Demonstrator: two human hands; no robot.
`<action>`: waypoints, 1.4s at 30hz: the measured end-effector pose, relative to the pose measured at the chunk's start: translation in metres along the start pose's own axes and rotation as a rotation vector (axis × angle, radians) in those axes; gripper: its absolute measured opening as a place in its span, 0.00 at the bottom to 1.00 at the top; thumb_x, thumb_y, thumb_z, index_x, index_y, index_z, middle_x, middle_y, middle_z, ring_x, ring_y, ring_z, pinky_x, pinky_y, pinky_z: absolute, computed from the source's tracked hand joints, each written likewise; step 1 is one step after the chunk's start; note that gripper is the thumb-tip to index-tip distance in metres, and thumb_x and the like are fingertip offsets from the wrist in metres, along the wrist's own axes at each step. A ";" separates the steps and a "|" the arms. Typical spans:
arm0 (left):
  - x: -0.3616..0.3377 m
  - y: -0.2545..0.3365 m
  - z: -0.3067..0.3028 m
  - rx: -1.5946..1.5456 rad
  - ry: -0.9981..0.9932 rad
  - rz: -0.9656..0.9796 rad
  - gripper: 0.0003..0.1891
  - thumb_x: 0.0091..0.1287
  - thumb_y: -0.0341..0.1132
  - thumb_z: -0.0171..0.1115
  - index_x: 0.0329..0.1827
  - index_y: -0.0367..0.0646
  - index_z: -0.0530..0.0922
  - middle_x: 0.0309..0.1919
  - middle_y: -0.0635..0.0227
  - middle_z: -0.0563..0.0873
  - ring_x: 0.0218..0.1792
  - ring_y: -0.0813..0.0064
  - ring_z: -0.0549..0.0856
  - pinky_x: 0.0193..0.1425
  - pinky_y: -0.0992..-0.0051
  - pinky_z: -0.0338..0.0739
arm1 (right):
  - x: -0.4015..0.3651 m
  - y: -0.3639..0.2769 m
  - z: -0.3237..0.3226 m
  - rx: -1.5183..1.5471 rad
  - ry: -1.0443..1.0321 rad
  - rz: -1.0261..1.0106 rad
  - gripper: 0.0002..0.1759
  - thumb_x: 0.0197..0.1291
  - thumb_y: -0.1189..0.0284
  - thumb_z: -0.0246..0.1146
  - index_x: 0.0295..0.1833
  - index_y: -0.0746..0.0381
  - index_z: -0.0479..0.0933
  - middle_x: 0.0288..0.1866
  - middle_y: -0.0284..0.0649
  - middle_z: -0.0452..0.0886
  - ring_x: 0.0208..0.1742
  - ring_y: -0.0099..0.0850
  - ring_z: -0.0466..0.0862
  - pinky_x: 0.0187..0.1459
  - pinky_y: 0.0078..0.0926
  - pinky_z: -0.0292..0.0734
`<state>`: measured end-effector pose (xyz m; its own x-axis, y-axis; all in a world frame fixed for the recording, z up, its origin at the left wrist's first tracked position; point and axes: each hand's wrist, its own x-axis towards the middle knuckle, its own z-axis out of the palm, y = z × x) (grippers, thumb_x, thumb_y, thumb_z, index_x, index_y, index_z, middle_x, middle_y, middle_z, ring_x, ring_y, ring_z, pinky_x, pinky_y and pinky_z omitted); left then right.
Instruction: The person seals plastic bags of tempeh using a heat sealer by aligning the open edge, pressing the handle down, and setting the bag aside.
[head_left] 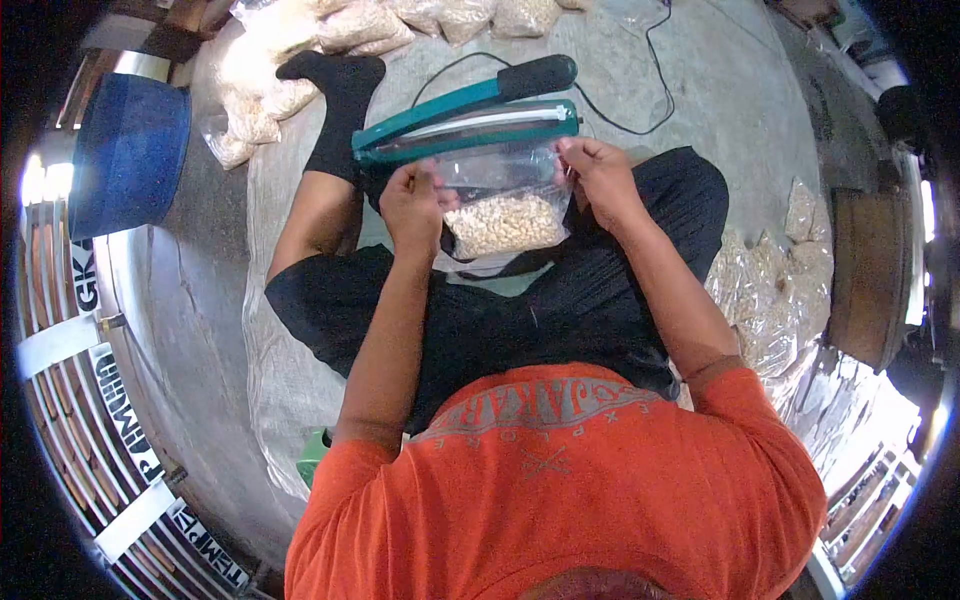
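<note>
Between my hands hangs a clear plastic bag (505, 222), its lower part filled with pale beans or grains. My left hand (413, 205) pinches the bag's left side near the top. At the upper right corner, my right hand (597, 178) grips the plastic between thumb and fingers. The bag's flat upper part reaches to the front edge of a green bag sealer (545, 123). The sealer's hinged arm (450, 108), with a black handle, is raised over a white sealing strip.
Several filled bags (465, 18) line the far side, with more filled bags (250, 115) at the left. Other clear bags (770, 300) lie to the right. A black cord (655, 90) runs behind the sealer. A blue container (130, 150) stands at the left.
</note>
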<state>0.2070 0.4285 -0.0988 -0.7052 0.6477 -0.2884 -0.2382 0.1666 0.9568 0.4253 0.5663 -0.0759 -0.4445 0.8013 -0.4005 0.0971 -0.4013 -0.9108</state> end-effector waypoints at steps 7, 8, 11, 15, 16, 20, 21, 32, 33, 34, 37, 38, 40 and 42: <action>0.024 -0.011 -0.003 -0.102 0.007 -0.096 0.12 0.76 0.35 0.65 0.50 0.32 0.81 0.34 0.64 0.83 0.26 0.74 0.83 0.29 0.72 0.84 | 0.025 0.016 0.011 0.090 0.075 -0.058 0.15 0.76 0.64 0.62 0.47 0.66 0.84 0.33 0.32 0.82 0.34 0.21 0.81 0.39 0.20 0.75; 0.028 -0.014 -0.002 -0.159 0.015 -0.140 0.11 0.76 0.35 0.64 0.50 0.33 0.81 0.34 0.64 0.83 0.28 0.74 0.83 0.31 0.71 0.84 | 0.026 0.016 0.016 0.085 0.076 -0.049 0.15 0.76 0.64 0.62 0.47 0.66 0.84 0.33 0.32 0.82 0.34 0.21 0.81 0.39 0.20 0.75; 0.032 -0.025 -0.008 -0.358 -0.069 -0.176 0.11 0.77 0.35 0.64 0.48 0.33 0.81 0.34 0.64 0.84 0.31 0.73 0.84 0.36 0.70 0.84 | 0.030 0.020 0.026 0.202 0.112 -0.046 0.14 0.78 0.64 0.61 0.49 0.66 0.81 0.35 0.33 0.81 0.35 0.24 0.83 0.39 0.24 0.79; 0.026 -0.040 -0.009 -0.461 -0.271 -0.087 0.10 0.77 0.34 0.63 0.47 0.34 0.80 0.35 0.64 0.84 0.36 0.72 0.83 0.44 0.69 0.83 | 0.026 0.031 0.028 0.195 0.130 -0.075 0.14 0.78 0.61 0.60 0.53 0.62 0.78 0.40 0.35 0.81 0.40 0.29 0.86 0.42 0.28 0.84; 0.023 -0.041 -0.006 -0.469 -0.273 -0.090 0.10 0.77 0.34 0.63 0.47 0.34 0.80 0.35 0.64 0.84 0.36 0.72 0.83 0.44 0.69 0.83 | 0.024 0.031 0.028 0.206 0.146 -0.079 0.14 0.79 0.61 0.60 0.52 0.62 0.78 0.39 0.35 0.81 0.40 0.29 0.86 0.41 0.29 0.84; 0.018 -0.040 -0.001 -0.492 -0.070 -0.121 0.07 0.77 0.31 0.61 0.47 0.36 0.79 0.35 0.63 0.84 0.35 0.71 0.83 0.41 0.64 0.86 | 0.019 0.035 0.032 0.197 0.159 -0.109 0.15 0.79 0.61 0.60 0.52 0.62 0.78 0.39 0.34 0.81 0.38 0.28 0.86 0.38 0.28 0.84; 0.019 -0.038 0.000 -0.453 -0.012 -0.111 0.05 0.78 0.30 0.60 0.46 0.37 0.79 0.36 0.63 0.83 0.36 0.71 0.83 0.41 0.62 0.87 | 0.021 0.035 0.033 0.209 0.177 -0.106 0.14 0.79 0.63 0.60 0.51 0.64 0.79 0.39 0.35 0.81 0.36 0.27 0.85 0.36 0.28 0.83; 0.049 -0.037 0.003 -0.451 0.101 -0.192 0.06 0.76 0.28 0.62 0.48 0.34 0.80 0.37 0.58 0.85 0.33 0.67 0.84 0.39 0.60 0.88 | 0.058 0.056 0.041 0.328 0.214 -0.013 0.14 0.79 0.64 0.58 0.52 0.65 0.80 0.42 0.37 0.82 0.37 0.30 0.83 0.42 0.31 0.83; 0.048 -0.038 0.003 -0.450 0.102 -0.198 0.06 0.76 0.28 0.62 0.48 0.34 0.80 0.37 0.58 0.85 0.33 0.67 0.84 0.39 0.60 0.88 | 0.056 0.055 0.040 0.327 0.217 -0.008 0.14 0.79 0.64 0.58 0.52 0.65 0.80 0.42 0.37 0.82 0.37 0.30 0.83 0.42 0.31 0.83; 0.047 -0.038 0.004 -0.443 0.099 -0.187 0.06 0.76 0.29 0.61 0.47 0.33 0.80 0.37 0.58 0.84 0.34 0.68 0.84 0.38 0.61 0.87 | 0.054 0.053 0.039 0.369 0.181 0.030 0.15 0.78 0.65 0.58 0.48 0.66 0.81 0.40 0.37 0.82 0.38 0.29 0.82 0.43 0.30 0.79; 0.046 -0.035 0.007 -0.423 0.099 -0.172 0.07 0.77 0.29 0.61 0.47 0.32 0.80 0.36 0.58 0.84 0.34 0.68 0.83 0.36 0.62 0.87 | 0.057 0.051 0.040 0.396 0.169 0.105 0.14 0.76 0.67 0.58 0.45 0.68 0.82 0.39 0.39 0.83 0.38 0.29 0.81 0.42 0.29 0.76; 0.047 -0.034 0.008 -0.408 0.107 -0.169 0.07 0.77 0.29 0.61 0.47 0.32 0.79 0.36 0.58 0.84 0.34 0.68 0.84 0.36 0.62 0.87 | 0.058 0.051 0.042 0.379 0.190 0.145 0.13 0.76 0.69 0.58 0.45 0.69 0.81 0.39 0.40 0.83 0.38 0.30 0.82 0.41 0.29 0.77; 0.050 -0.033 0.009 -0.384 0.116 -0.174 0.07 0.77 0.29 0.61 0.47 0.31 0.79 0.36 0.58 0.84 0.34 0.69 0.84 0.36 0.62 0.87 | 0.056 0.039 0.047 0.389 0.184 0.118 0.13 0.77 0.68 0.58 0.47 0.68 0.80 0.39 0.40 0.83 0.39 0.30 0.83 0.43 0.29 0.79; 0.049 -0.035 0.009 -0.356 0.126 -0.187 0.07 0.77 0.29 0.61 0.47 0.31 0.79 0.36 0.58 0.85 0.34 0.69 0.84 0.36 0.62 0.87 | 0.054 0.039 0.051 0.400 0.183 0.099 0.13 0.78 0.67 0.59 0.49 0.67 0.79 0.40 0.39 0.84 0.40 0.31 0.84 0.44 0.30 0.82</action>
<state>0.1862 0.4612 -0.1459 -0.6986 0.5310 -0.4795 -0.5705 -0.0090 0.8212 0.3597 0.5712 -0.1281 -0.2819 0.8015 -0.5274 -0.2364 -0.5908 -0.7714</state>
